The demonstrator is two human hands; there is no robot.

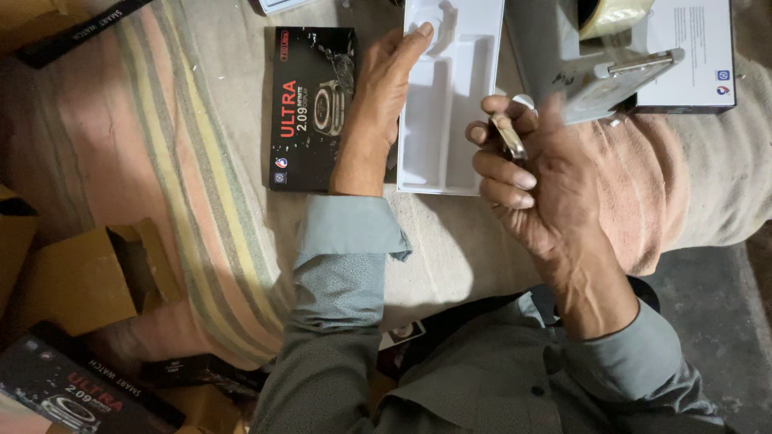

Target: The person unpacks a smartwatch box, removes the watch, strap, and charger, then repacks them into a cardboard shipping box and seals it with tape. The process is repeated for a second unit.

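White tray (447, 120) looks empty to me; my left hand (378, 104) lies flat, released, on its edge, while my right hand (535, 185) pinches a small, blurred metal piece (508, 137).

The left hand (378, 104) covers the right edge of a black box (311, 108) and the left rim of a white tray (450, 120), whose top runs off the frame. A small pale object (508, 135) pinched in the fingers (503, 165) of the right hand (535, 185) is largely hidden and too blurred to identify. Behind that hand, a grey device (615, 80) is smeared by blur. A roll of tape (615, 14) is cut by the upper edge. A second black box (68, 394) is clipped at the bottom left corner.
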